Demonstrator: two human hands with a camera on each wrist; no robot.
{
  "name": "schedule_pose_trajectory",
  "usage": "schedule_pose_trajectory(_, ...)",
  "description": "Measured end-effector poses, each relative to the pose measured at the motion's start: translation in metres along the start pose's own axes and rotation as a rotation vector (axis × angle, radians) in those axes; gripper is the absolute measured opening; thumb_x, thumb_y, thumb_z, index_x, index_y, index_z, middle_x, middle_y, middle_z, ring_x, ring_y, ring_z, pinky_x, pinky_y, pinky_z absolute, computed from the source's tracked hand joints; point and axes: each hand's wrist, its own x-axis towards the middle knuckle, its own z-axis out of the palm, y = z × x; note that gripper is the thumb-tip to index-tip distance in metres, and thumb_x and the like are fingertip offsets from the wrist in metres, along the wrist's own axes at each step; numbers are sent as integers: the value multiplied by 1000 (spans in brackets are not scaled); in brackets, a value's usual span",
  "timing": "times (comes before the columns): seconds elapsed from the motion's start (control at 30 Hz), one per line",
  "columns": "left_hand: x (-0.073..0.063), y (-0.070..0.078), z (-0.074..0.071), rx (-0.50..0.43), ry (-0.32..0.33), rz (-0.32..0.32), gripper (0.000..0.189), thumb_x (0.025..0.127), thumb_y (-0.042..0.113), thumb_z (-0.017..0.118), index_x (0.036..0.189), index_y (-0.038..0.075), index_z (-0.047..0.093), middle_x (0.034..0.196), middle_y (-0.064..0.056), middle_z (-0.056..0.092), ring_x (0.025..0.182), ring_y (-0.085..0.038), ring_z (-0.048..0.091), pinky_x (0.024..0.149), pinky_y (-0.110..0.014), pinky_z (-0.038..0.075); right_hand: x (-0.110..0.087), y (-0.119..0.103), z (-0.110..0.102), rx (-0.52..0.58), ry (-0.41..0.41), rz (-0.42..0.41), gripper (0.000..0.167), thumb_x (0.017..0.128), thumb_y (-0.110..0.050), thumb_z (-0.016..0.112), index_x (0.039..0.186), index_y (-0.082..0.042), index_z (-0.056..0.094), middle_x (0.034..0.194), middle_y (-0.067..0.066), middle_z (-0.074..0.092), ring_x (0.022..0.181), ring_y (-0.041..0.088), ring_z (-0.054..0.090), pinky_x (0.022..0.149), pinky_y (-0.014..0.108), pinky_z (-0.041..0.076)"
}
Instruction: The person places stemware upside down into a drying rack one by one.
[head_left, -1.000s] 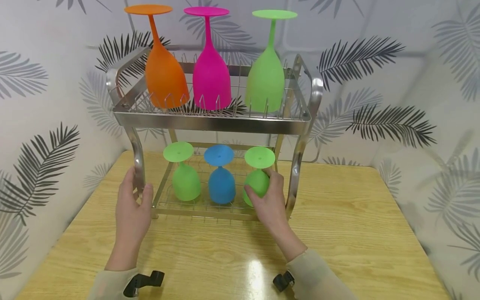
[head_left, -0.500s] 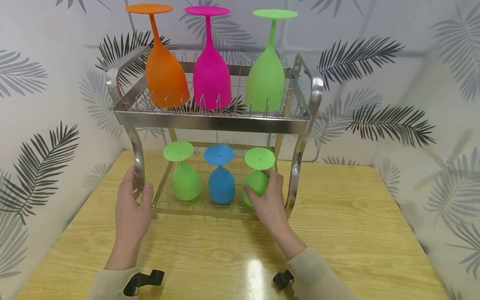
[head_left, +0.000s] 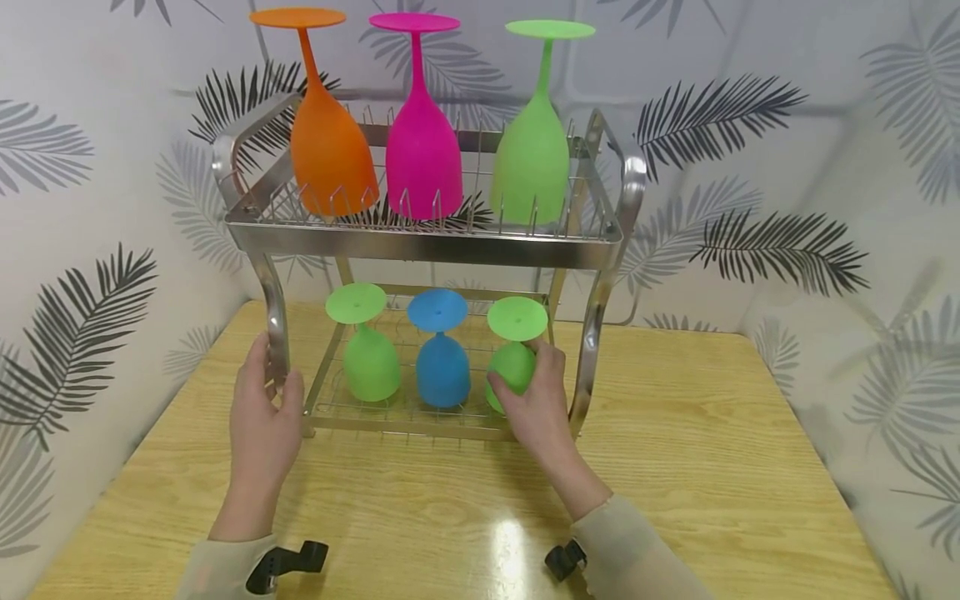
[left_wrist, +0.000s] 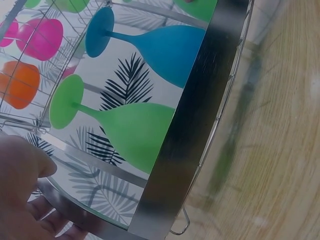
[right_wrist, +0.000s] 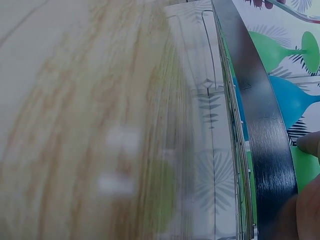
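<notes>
My right hand grips the bowl of a green goblet that stands upside down at the right of the rack's lower shelf. Its thumb lies on the near side, and the other fingers are mostly hidden behind. My left hand holds the curved left leg of the metal dish rack; in the left wrist view the thumb is on one side of the leg and the fingers curl round the other. Beside the held goblet stand an upturned blue goblet and another green goblet.
On the upper shelf stand upturned orange, pink and light green goblets. The rack sits on a wood-grain table against a leaf-patterned wall covering. Thin wire prongs line the shelves.
The foot of the gripped green goblet has shifted very slightly down and toward me. Both hands stay almost where they were, and the other goblets have not moved.
</notes>
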Motion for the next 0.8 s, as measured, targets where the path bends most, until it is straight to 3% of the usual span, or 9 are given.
schedule_pose_trajectory(0.27, 0, -2, 2, 16, 22, 1, 65, 112, 2, 54, 173, 10, 33, 149, -27, 54, 140, -44, 54, 120, -64, 45, -1, 0, 1, -6, 6, -10, 77, 102, -22, 81, 163, -6, 37, 152, 25, 38, 128, 41, 57, 100, 63, 57)
schedule_pose_trajectory(0.8, 1, -2, 2, 35, 33, 8, 65, 111, 1, 56, 172, 13, 35, 142, -24, 57, 136, -37, 57, 119, -60, 47, -1, 2, 2, -28, 10, -19, 77, 103, -22, 80, 164, -9, 36, 154, 26, 37, 130, 42, 55, 102, 66, 55)
